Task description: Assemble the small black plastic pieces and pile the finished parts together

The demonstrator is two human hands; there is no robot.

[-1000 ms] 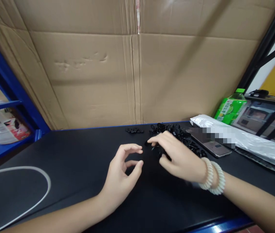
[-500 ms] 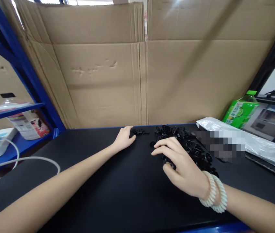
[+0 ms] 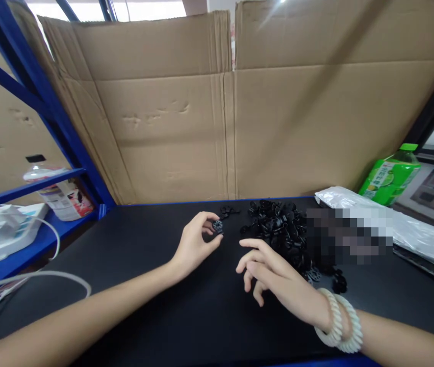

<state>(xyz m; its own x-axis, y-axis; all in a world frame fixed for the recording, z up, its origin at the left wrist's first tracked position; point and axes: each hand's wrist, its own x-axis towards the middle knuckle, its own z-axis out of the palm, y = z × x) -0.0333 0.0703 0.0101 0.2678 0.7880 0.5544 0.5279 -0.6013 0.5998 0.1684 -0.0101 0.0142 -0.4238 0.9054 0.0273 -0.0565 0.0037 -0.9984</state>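
Observation:
Between the thumb and fingers of my left hand (image 3: 197, 242) is a small round black plastic piece (image 3: 218, 226) with holes in it. Just behind that hand lies a small cluster of black pieces (image 3: 229, 211). My right hand (image 3: 268, 270) hovers over the black tabletop with its fingers apart and bent, nothing visible in them. Beside and behind it spreads a pile of small black plastic pieces (image 3: 278, 221), partly covered by the hand. Two pale coiled bands (image 3: 341, 321) circle the right wrist.
A cardboard wall (image 3: 171, 132) closes off the back of the black table (image 3: 140, 229). A silvery plastic package (image 3: 423, 229) and a green bottle (image 3: 390, 176) are at the right. At left, a power strip (image 3: 18, 232), white cable (image 3: 48, 275) and bottle (image 3: 64, 196) sit by a blue frame.
My left hand has drawn back toward me from the small cluster, with a round black piece now in its fingers. My right hand has moved slightly nearer, away from the pile.

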